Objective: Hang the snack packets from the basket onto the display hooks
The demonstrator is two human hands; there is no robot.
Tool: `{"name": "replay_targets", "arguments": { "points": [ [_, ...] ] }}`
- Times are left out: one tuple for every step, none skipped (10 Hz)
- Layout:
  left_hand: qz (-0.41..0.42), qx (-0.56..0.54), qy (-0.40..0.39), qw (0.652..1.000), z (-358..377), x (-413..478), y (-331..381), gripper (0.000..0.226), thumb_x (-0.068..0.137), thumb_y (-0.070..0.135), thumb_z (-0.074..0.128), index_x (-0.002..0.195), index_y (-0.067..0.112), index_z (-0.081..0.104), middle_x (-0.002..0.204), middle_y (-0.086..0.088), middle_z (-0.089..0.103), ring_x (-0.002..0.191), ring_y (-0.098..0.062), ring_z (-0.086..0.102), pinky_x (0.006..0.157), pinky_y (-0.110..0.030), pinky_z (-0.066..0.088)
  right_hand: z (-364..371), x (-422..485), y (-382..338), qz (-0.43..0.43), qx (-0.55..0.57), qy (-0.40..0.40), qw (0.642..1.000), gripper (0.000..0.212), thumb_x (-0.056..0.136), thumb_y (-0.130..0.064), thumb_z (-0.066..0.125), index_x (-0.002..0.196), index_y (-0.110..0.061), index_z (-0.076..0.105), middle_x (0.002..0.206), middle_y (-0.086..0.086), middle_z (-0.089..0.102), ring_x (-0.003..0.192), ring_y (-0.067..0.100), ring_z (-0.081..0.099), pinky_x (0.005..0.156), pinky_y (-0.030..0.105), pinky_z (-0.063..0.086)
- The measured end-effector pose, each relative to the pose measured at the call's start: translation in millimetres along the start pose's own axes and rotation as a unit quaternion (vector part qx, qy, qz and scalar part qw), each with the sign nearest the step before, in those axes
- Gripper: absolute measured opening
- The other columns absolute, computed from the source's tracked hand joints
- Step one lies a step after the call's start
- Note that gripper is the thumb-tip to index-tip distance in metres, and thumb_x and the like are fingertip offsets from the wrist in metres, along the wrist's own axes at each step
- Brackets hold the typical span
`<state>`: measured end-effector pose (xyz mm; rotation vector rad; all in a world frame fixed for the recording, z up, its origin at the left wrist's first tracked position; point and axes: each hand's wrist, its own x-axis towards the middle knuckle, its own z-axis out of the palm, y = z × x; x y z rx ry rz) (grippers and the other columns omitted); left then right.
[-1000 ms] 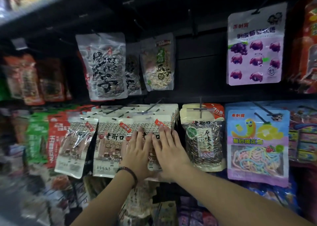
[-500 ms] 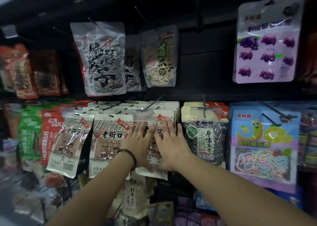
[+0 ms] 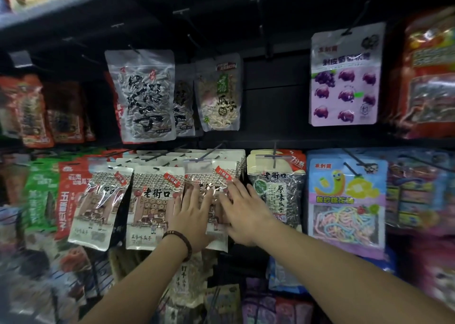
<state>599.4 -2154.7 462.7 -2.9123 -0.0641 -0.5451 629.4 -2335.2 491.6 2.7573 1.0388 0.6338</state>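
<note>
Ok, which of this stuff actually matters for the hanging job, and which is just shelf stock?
Job:
- left hand and right hand, both flat on the cream seed packet
- its display hook

Just stock:
- black seed packet
- grape candy packet
- rainbow candy packet
- striped seed packet

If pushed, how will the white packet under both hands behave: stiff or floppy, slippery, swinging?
Probably floppy: the white packet crinkles under the left hand and right hand. Likely swings, hanging from one hook. Its glossy film may be slippery.
</note>
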Motion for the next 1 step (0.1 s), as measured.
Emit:
{"name": "replay_targets", "arguments": {
  "points": [
    [0.032, -0.092, 0.007, 0.995, -9.7, -20.1, 18.7, 0.068, 0.091, 0.058, 0.064, 0.148, 0.030, 0.042, 0.155, -0.005, 0.042, 0.143, -0.034, 0.047, 0.116, -0.050, 0.044, -5.9, -35.2, 4.5, 0.016, 0.010, -0.001, 1.000, 0.071, 0.099, -0.046, 0.057, 0.157, -0.013, 0.032, 0.165, 0.021, 0.028, 0.153, 0.042, 0.029, 0.125, 0.058, 0.029]
  ]
}}
